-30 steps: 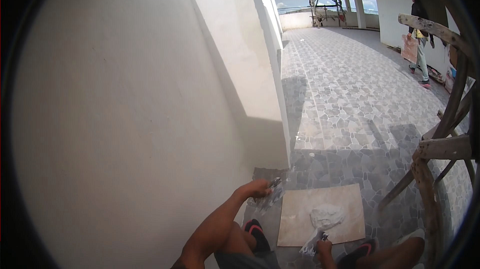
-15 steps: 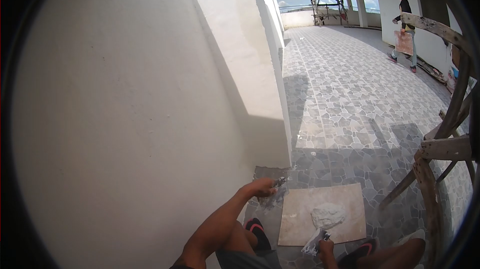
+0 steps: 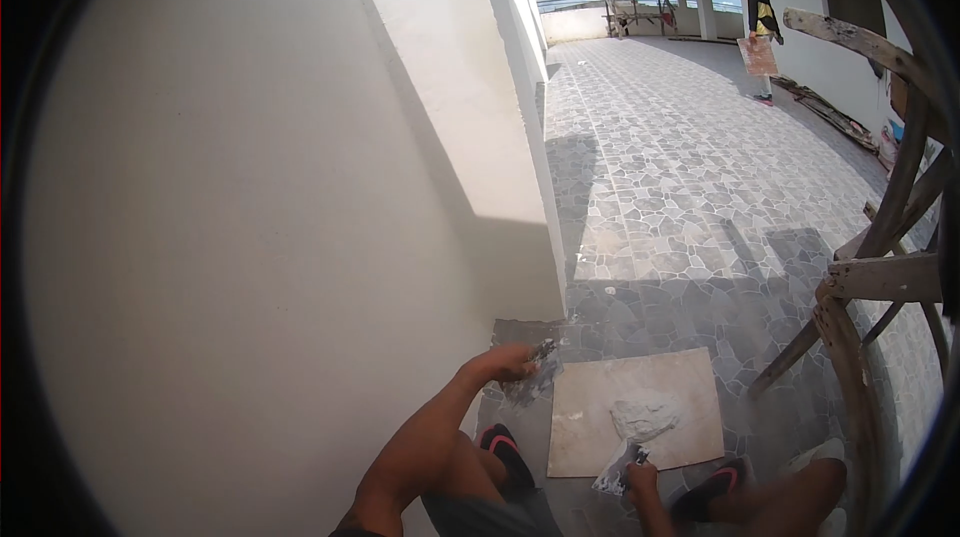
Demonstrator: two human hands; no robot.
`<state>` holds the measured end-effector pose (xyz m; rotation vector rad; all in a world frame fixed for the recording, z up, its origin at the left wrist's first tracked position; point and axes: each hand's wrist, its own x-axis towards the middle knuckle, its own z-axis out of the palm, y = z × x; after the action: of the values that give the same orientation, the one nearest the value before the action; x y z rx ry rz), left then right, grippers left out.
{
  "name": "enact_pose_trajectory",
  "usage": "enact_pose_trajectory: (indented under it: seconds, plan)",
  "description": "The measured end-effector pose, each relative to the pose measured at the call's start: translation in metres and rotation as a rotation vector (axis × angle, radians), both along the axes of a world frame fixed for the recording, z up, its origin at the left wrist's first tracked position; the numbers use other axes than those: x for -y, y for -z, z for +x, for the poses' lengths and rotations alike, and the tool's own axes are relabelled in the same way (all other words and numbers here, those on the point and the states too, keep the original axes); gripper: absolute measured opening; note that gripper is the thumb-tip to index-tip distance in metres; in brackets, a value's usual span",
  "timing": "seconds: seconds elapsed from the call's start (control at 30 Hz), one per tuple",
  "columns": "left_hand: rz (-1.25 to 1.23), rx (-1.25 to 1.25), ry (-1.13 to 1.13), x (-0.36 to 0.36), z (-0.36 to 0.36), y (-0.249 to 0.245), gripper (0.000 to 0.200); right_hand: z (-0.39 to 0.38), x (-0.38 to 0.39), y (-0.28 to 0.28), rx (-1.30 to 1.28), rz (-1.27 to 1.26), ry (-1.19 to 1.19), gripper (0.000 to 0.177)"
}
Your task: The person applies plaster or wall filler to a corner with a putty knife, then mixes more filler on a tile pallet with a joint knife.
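Observation:
My left hand point(image 3: 512, 363) is closed around the dark handle of a putty knife point(image 3: 533, 384), its broad, smeared blade hanging over the tiles just left of the board. A pale flat board point(image 3: 580, 417) lies on the floor between my feet. On it sits a mound of wet white putty point(image 3: 645, 417). My right hand point(image 3: 642, 479) grips a second putty knife point(image 3: 614, 467) by its handle, at the near edge of the board below the mound. White paste coats that blade.
A smooth pale wall point(image 3: 220, 237) rises close on the left, ending in a pillar point(image 3: 470, 137). Rough wooden poles point(image 3: 845, 327) stand at the right. Patterned tile floor point(image 3: 660, 177) stretches ahead. Far off, a person point(image 3: 760, 17) stands holding a reddish board point(image 3: 758, 56).
The view has shifted slightly, moving the scene left and up. Both hands keep their grips near the board. The distant person has moved left and farther off with the reddish board.

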<state>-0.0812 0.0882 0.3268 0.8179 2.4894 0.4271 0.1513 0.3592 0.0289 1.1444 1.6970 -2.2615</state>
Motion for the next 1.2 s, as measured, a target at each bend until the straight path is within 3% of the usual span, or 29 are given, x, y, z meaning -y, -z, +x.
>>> enact_pose_trajectory:
  seconds: [0.13, 0.2, 0.33, 0.4, 0.43, 0.5, 0.53, 0.57, 0.6, 0.63, 0.7, 0.73, 0.9, 1.0, 1.2]
  plan:
    - [0.002, 0.005, -0.033, -0.006, 0.004, -0.005, 0.035, -0.012, -0.019, 0.039, -0.011, 0.116, -0.042, 0.012]
    - [0.008, -0.01, -0.061, -0.008, 0.006, -0.005, 0.034, -0.02, -0.028, 0.009, -0.023, 0.142, 0.003, 0.014]
    - [0.05, -0.05, -0.051, -0.016, 0.018, -0.017, 0.03, -0.042, -0.059, 0.007, -0.077, 0.132, 0.094, 0.01]
    - [0.03, -0.056, -0.043, -0.019, 0.019, -0.021, 0.029, -0.051, -0.074, -0.014, -0.062, 0.129, 0.105, 0.018]
    - [0.022, -0.041, -0.06, -0.021, 0.021, -0.022, 0.028, -0.059, -0.089, 0.016, -0.122, 0.2, 0.087, 0.019]
    - [0.053, -0.01, -0.075, -0.023, 0.025, -0.023, 0.026, -0.062, -0.094, -0.033, -0.044, 0.417, 0.063, 0.018]
    - [0.09, 0.0, -0.076, -0.023, 0.026, -0.023, 0.026, -0.069, -0.108, -0.006, -0.063, 0.569, 0.028, 0.023]
    - [0.085, -0.008, -0.054, -0.021, 0.023, -0.02, 0.025, -0.07, -0.113, -0.019, -0.068, 0.722, -0.029, 0.026]
    - [0.078, -0.013, -0.033, -0.021, 0.023, -0.016, 0.025, -0.073, -0.13, 0.007, -0.076, 0.954, -0.195, 0.029]
    - [0.066, -0.01, -0.026, -0.024, 0.026, -0.019, 0.024, -0.07, -0.12, -0.047, 0.016, 0.947, -0.286, 0.029]
    - [0.11, -0.03, -0.003, -0.026, 0.027, -0.02, 0.024, -0.075, -0.131, -0.027, -0.049, 1.187, -0.374, 0.03]
    - [0.037, -0.014, -0.051, -0.035, 0.035, -0.033, 0.023, -0.075, -0.134, -0.027, -0.049, 1.255, -0.44, 0.03]
    - [0.129, -0.025, -0.013, -0.031, 0.033, -0.024, 0.023, -0.076, -0.141, -0.02, -0.087, 1.57, -0.701, 0.031]
    - [0.013, -0.026, -0.034, -0.036, 0.037, -0.031, 0.024, -0.068, -0.138, -0.007, -0.142, 1.666, -0.815, 0.034]
    - [0.038, -0.013, -0.059, -0.041, 0.045, -0.038, 0.022, -0.041, -0.12, 0.028, -0.368, 1.827, -0.821, 0.037]
